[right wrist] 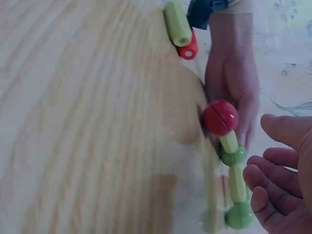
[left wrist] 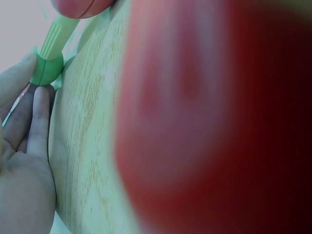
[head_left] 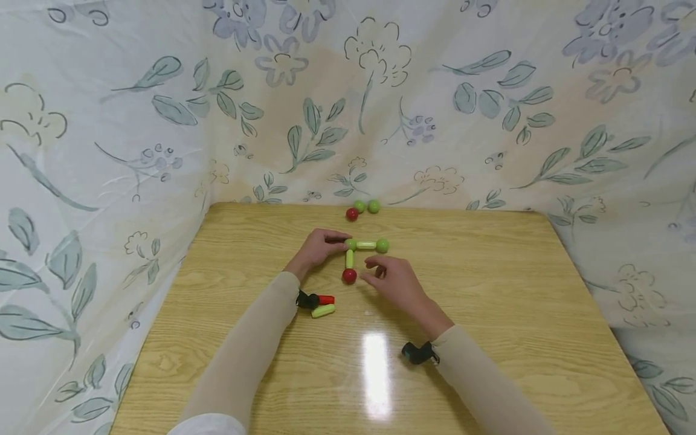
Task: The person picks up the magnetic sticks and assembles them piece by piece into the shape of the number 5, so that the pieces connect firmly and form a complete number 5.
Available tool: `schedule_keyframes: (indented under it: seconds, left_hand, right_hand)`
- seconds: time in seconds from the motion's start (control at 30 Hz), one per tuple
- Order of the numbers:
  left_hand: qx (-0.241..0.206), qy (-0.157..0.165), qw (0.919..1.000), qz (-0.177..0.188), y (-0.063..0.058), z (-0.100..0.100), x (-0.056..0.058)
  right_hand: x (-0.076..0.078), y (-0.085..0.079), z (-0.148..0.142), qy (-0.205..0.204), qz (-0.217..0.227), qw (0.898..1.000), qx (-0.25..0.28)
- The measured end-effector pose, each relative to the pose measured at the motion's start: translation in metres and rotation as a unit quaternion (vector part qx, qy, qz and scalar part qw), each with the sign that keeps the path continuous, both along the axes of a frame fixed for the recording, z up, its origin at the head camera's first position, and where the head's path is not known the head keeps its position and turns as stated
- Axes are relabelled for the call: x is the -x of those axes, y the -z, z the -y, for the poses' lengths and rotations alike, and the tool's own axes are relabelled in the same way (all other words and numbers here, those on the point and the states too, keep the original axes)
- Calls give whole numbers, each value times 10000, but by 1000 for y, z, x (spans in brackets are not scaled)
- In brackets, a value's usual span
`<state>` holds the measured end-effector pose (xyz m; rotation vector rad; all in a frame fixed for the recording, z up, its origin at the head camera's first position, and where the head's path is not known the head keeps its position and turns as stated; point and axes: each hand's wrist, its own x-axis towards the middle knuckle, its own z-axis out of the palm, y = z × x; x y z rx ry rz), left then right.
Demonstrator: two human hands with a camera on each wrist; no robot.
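Observation:
An L-shaped piece of balls and short rods lies on the table. Its corner green ball [head_left: 350, 244] is pinched between the thumb and fingers of my left hand [head_left: 319, 246]. A yellow-green rod [head_left: 367, 245] leads right to another green ball [head_left: 383, 246]; a second yellow-green rod [head_left: 350, 260] runs toward me to a red ball [head_left: 349, 276]. Just right of that red ball is my right hand [head_left: 399, 281], fingers loosely bent, holding nothing. In the right wrist view its fingers [right wrist: 275, 180] stand apart from the joined piece.
Beside the left wrist camera lie a red rod [head_left: 326, 299] and a loose yellow-green rod [head_left: 323, 311]. The red one looms blurred in the left wrist view. A red ball [head_left: 351, 214] and two green balls [head_left: 373, 206] sit at the table's back edge, before a floral cloth [head_left: 435, 133].

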<state>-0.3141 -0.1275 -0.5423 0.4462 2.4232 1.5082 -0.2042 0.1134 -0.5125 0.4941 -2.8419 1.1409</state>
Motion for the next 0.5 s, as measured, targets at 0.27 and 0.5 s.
schedule_keyframes:
  seconds: [0.27, 0.5]
  left_hand:
    - [-2, -35, 10000, 73, 0, 0, 0]
    - [-443, 80, 9987, 230, -4, 0, 0]
  right_hand:
    - [-7, -11, -26, 112, -108, 9998, -84]
    - [-12, -16, -55, 252, -217, 9994, -117]
